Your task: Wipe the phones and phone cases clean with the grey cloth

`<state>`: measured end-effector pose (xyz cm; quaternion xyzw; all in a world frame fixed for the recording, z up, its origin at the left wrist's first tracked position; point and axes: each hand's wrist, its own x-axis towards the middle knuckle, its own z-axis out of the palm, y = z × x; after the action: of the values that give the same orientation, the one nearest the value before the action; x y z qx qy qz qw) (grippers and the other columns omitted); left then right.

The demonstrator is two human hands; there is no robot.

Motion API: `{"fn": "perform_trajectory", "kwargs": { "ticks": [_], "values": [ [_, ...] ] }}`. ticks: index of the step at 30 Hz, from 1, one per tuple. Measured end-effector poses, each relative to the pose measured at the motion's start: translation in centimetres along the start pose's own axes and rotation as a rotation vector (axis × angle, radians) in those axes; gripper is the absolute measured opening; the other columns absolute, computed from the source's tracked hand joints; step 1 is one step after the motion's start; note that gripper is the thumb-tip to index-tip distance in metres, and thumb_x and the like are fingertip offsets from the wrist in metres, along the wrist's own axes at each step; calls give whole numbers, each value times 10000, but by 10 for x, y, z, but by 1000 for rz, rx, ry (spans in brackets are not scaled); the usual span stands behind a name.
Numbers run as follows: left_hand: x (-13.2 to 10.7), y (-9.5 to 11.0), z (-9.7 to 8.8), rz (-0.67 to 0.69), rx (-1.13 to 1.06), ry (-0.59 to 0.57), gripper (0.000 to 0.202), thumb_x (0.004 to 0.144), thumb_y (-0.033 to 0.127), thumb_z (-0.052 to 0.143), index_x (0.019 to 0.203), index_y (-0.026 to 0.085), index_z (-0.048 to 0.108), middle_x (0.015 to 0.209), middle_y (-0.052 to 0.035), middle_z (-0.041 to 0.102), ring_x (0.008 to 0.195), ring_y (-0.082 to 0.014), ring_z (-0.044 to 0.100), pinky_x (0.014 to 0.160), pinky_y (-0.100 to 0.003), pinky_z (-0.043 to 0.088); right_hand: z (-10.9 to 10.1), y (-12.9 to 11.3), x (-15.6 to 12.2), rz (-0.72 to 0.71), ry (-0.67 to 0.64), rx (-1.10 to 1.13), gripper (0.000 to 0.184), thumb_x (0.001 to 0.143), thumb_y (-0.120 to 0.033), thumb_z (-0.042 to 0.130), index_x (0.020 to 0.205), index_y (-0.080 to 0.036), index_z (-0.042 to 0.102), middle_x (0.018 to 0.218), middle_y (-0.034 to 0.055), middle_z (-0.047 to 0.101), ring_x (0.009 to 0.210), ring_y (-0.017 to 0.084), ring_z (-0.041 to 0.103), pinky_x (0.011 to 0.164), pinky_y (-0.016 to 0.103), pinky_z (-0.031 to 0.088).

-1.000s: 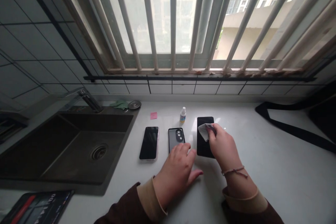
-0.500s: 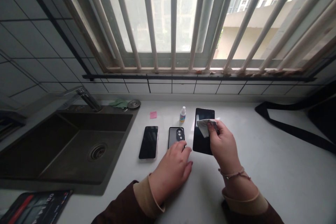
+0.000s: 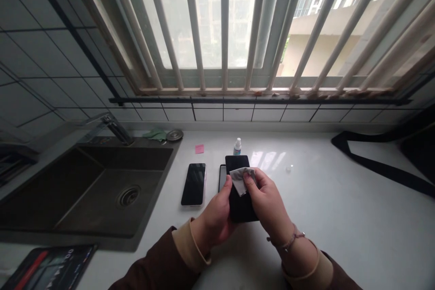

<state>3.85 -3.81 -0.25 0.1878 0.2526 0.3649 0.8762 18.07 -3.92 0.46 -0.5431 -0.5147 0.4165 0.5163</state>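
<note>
Black phone (image 3: 239, 190) sat dead centre betw. both hands, in front of the person's chest, over the white counter (image 3: 340, 199). Long axis ran away from the body twd the window, top end tipped slightly left. Both hands were touching it, so neither was nearer.

L hand (image 3: 215, 219): curled round the phone's left long edge, lower half, thumb on the front.
R hand (image 3: 268, 204): pinching a small grey cloth (image 3: 240, 179) betw. thumb and fingers, cloth pressed on the upper part of the screen.

Hard to read:
- phone looked raised off the counter, but couldn't confirm
- L fingers behind the phone not visible
- phone's lower right corner covered by R hand
- phone case (image 3: 222, 176) just behind/left of it, only a sliver showing
- small bottle (image 3: 237, 146) beyond the top end, base cut off by the phone

Second phone (image 3: 193, 184) lay flat to the left, apart, near the sink (image 3: 102, 190).
</note>
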Motion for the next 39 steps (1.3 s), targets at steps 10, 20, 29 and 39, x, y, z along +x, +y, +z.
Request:
{"fn": "perform_trajectory", "kwargs": {
  "ticks": [10, 20, 29, 39],
  "values": [
    [3, 15, -2, -80, -114, -22, 653, 1089, 628, 388, 1514, 188, 615, 1343, -188, 744, 1301, -367, 675, 1142, -564, 475, -10, 7, 8, 11, -17, -172, 330, 1014, -522, 584, 916, -231, 706, 812, 26, 698, 746, 218, 621, 654, 309, 483],
    [-2, 12, 0, -148, 122, -28, 831, 1083, 678, 258, 1238, 27, 751, 1212, -258, 732, 943, -296, 741, 915, -494, 617, -38, -6, 11, -237, 545, -544, 382, 1074, -503, 553, 1096, -189, 769, 949, 99, 817, 818, 256, 756, 703, 322, 544],
    [-2, -5, -6, -148, 222, 24, 646, 1099, 604, 354, 1347, 89, 655, 994, -191, 759, 835, -290, 767, 723, -442, 651, -21, 16, 13, -598, 83, -816, 389, 1065, -114, 485, 1369, -192, 715, 1349, 109, 772, 1256, 275, 749, 1111, 414, 608],
    [9, 8, -5, 135, -75, 129, 520, 1117, 473, 463, 1340, 68, 701, 1279, -209, 761, 1280, -299, 698, 1176, -407, 493, -9, 13, 5, -716, -291, -648, 552, 975, 4, 546, 1445, -245, 693, 1456, 79, 704, 1344, 237, 690, 1234, 424, 512]
  ]
}}
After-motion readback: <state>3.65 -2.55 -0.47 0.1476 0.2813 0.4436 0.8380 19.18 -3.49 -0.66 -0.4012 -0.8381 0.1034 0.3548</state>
